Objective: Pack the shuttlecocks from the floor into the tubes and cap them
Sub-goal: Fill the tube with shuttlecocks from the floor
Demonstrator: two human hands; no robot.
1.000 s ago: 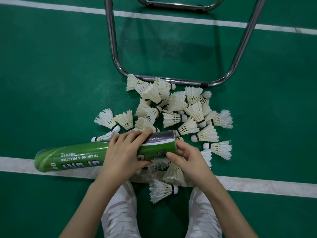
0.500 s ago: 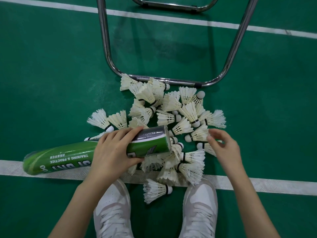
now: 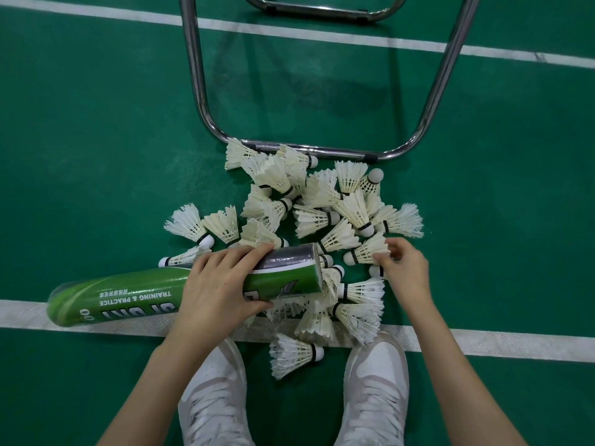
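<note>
From the head view, a person crouches over a pile of shuttlecocks (image 3: pixel 322 217), roughly twenty-five. The left hand (image 3: pixel 222 284) wraps round one green tube (image 3: pixel 180 289), holding it flat, its open mouth at three o'clock facing the pile for easy loading. The right hand (image 3: pixel 404 268) pinches a shuttlecock's feathers (image 3: pixel 367 252). No cap is visible.

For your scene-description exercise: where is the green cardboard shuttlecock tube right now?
In the head view, the green cardboard shuttlecock tube lies sideways at lower left over the white court line, gripped by the left hand, its open end against the pile of white feather shuttlecocks.
</note>
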